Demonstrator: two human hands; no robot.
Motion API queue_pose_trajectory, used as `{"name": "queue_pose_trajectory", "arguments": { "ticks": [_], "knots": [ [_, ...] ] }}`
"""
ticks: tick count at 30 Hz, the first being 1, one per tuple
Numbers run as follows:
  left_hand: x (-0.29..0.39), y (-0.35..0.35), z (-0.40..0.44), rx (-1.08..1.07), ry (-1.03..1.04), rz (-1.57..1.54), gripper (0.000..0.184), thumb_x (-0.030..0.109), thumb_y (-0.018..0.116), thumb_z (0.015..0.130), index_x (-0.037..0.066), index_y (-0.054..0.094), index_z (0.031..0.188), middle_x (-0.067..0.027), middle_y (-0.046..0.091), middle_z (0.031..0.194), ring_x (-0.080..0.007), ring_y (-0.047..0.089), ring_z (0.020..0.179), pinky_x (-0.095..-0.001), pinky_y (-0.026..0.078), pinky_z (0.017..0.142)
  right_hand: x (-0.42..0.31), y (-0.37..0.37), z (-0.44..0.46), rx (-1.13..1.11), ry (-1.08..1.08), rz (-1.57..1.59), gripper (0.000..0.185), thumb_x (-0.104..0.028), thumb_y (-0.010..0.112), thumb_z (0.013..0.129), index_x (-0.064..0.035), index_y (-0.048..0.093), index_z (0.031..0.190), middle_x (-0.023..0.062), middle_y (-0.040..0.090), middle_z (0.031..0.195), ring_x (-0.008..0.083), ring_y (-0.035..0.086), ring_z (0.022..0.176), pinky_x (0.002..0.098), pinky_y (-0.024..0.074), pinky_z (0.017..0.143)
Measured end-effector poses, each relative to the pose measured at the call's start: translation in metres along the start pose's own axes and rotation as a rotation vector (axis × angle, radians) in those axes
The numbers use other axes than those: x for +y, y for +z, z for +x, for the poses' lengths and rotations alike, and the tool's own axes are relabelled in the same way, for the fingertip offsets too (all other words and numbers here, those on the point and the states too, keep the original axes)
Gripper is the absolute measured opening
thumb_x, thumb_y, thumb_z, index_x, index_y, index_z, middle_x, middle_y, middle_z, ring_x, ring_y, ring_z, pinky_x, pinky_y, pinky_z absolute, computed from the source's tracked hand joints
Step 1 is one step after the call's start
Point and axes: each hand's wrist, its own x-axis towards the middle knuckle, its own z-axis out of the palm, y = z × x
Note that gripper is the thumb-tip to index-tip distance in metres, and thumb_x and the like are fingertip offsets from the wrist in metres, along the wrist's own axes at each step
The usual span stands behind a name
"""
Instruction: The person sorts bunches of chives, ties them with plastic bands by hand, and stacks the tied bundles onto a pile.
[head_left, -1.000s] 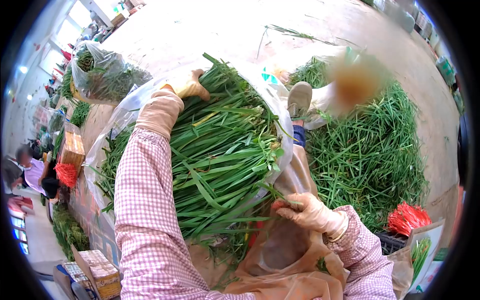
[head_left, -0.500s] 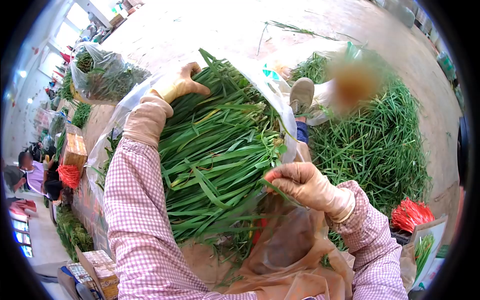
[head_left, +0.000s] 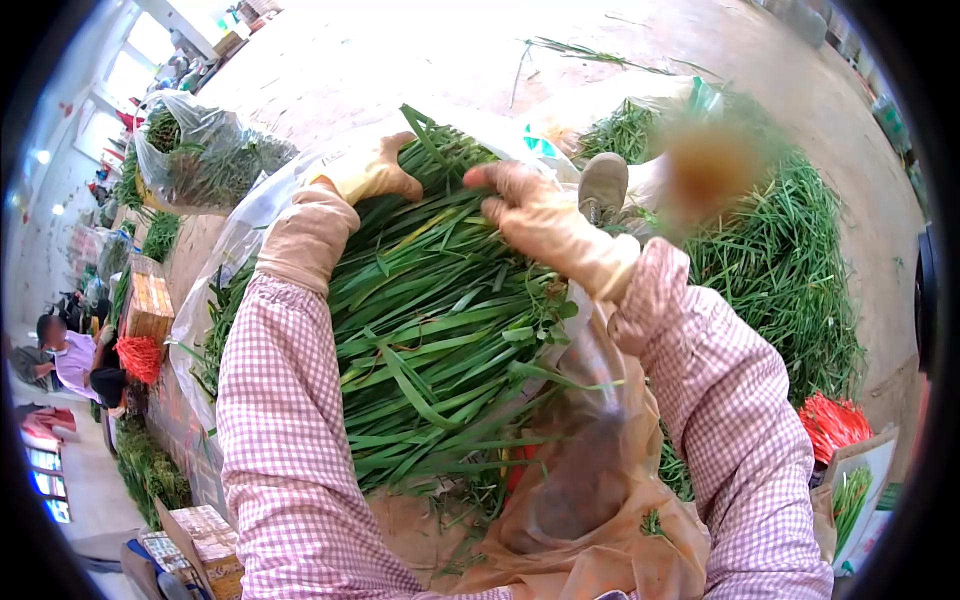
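A large heap of long, flat green leaves (head_left: 430, 310) lies before me in a clear plastic sheet (head_left: 200, 320). My left hand (head_left: 378, 172), gloved, curves around a bunch of leaves at the heap's far side, thumb and fingers on either side of it. My right hand (head_left: 535, 215), also gloved, is over the far right of the heap with thumb and fingertips apart, close to that bunch. Whether its fingertips touch the leaves I cannot tell. Nearer me, a leaf (head_left: 565, 377) sticks out over the brownish plastic apron (head_left: 590, 490) on my lap.
A second green pile (head_left: 780, 270) is at right, beside a shoe (head_left: 603, 185). Red ties (head_left: 832, 425) sit at lower right, more red ties (head_left: 138, 358) by a box (head_left: 150, 300) at left. A filled clear bag (head_left: 215, 155) stands far left. A person (head_left: 75, 355) sits at left.
My right hand has moved from the near right edge, where it pinched a leaf, up and left to the far side of the heap. It has let that leaf go. My left hand stays around the bunch.
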Motion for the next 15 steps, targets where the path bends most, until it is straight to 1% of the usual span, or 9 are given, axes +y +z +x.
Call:
{"name": "queue_pose_trajectory", "arguments": {
  "ticks": [3, 7, 8, 9, 10, 11, 12, 13, 15],
  "knots": [
    [-0.012, 0.005, -0.001, 0.071, 0.029, -0.055, 0.087, 0.025, 0.079, 0.057, 0.012, 0.048, 0.138, -0.0235, 0.06, 0.122, -0.0351, 0.055, 0.116, -0.04, 0.043, 0.097, 0.016, -0.008, 0.026, 0.061, 0.057, -0.041, 0.048, -0.005, 0.051, 0.084, -0.0031, 0.052, 0.131, 0.0228, 0.06, 0.121, 0.0303, 0.057, 0.113, 0.0332, 0.0405, 0.102],
    [-0.03, 0.017, -0.01, 0.193, 0.03, -0.059, 0.092, 0.022, 0.079, 0.058, 0.008, 0.043, 0.141, -0.0204, 0.06, 0.121, -0.0331, 0.056, 0.112, -0.039, 0.043, 0.101, 0.022, -0.013, 0.048, 0.076, 0.248, 0.211, 0.049, -0.014, 0.055, 0.088, -0.0065, 0.048, 0.136, 0.0168, 0.056, 0.129, 0.0283, 0.055, 0.116, 0.0324, 0.0404, 0.099],
    [-0.03, 0.017, -0.016, 0.208, 0.027, -0.058, 0.093, 0.02, 0.079, 0.058, 0.008, 0.041, 0.142, -0.0187, 0.061, 0.121, -0.0322, 0.057, 0.111, -0.0383, 0.043, 0.101, 0.025, -0.014, 0.05, 0.076, 0.25, 0.215, 0.049, -0.014, 0.055, 0.088, -0.0065, 0.048, 0.136, 0.0168, 0.056, 0.129, 0.0283, 0.055, 0.116, 0.0324, 0.0404, 0.099],
    [-0.019, 0.004, -0.03, 0.044, -0.082, -0.331, 0.095, 0.013, 0.08, 0.058, 0.008, 0.038, 0.143, -0.0153, 0.061, 0.121, -0.0285, 0.059, 0.11, -0.0381, 0.044, 0.101, 0.026, -0.016, 0.051, 0.068, 0.308, 0.266, 0.047, -0.017, 0.056, 0.09, -0.0066, 0.049, 0.135, 0.0159, 0.057, 0.128, 0.027, 0.055, 0.115, 0.033, 0.0405, 0.099],
    [-0.023, 0.003, -0.037, 0.041, -0.082, -0.328, 0.095, 0.013, 0.08, 0.058, 0.008, 0.038, 0.143, -0.0153, 0.061, 0.121, -0.0285, 0.059, 0.11, -0.0381, 0.044, 0.101, 0.03, -0.018, 0.052, 0.061, 0.365, 0.316, 0.046, -0.021, 0.057, 0.091, -0.0067, 0.05, 0.134, 0.0149, 0.058, 0.127, 0.0257, 0.056, 0.113, 0.0335, 0.0406, 0.099],
    [-0.034, -0.002, -0.045, 0.063, 0.028, -0.499, 0.094, 0.01, 0.08, 0.058, 0.007, 0.039, 0.142, -0.0139, 0.061, 0.12, -0.0268, 0.06, 0.109, -0.0379, 0.045, 0.099, 0.041, -0.017, 0.054, 0.07, 0.378, 0.376, 0.041, -0.028, 0.058, 0.093, -0.0066, 0.056, 0.128, 0.0125, 0.06, 0.123, 0.0235, 0.056, 0.11, 0.033, 0.0426, 0.095],
    [-0.043, -0.005, -0.055, 0.089, 0.138, -0.67, 0.093, 0.007, 0.08, 0.058, 0.005, 0.039, 0.141, -0.0126, 0.062, 0.119, -0.025, 0.06, 0.107, -0.0377, 0.046, 0.098, 0.051, -0.018, 0.053, 0.07, 0.375, 0.38, 0.041, -0.028, 0.058, 0.093, -0.0066, 0.056, 0.128, 0.0125, 0.06, 0.123, 0.0235, 0.056, 0.11, 0.033, 0.0426, 0.095],
    [-0.049, -0.004, -0.07, 0.233, 0.133, -0.731, 0.087, 0.005, 0.078, 0.059, 0.002, 0.041, 0.138, -0.0117, 0.062, 0.118, -0.0235, 0.06, 0.107, -0.0384, 0.047, 0.097, 0.056, -0.019, 0.051, 0.074, 0.386, 0.458, 0.038, -0.027, 0.059, 0.093, -0.0056, 0.059, 0.124, 0.0117, 0.062, 0.119, 0.0213, 0.057, 0.108, 0.0313, 0.0436, 0.091],
    [-0.072, -0.003, -0.085, 0.325, 0.216, -0.784, 0.081, 0.005, 0.077, 0.061, 0.001, 0.043, 0.135, -0.0117, 0.063, 0.117, -0.0236, 0.06, 0.107, -0.0378, 0.047, 0.096, 0.044, -0.026, 0.042, 0.096, 0.406, 0.608, 0.027, -0.024, 0.06, 0.094, -0.0035, 0.066, 0.11, 0.0096, 0.067, 0.105, 0.0143, 0.06, 0.097, 0.027, 0.047, 0.079]
  ]
}}
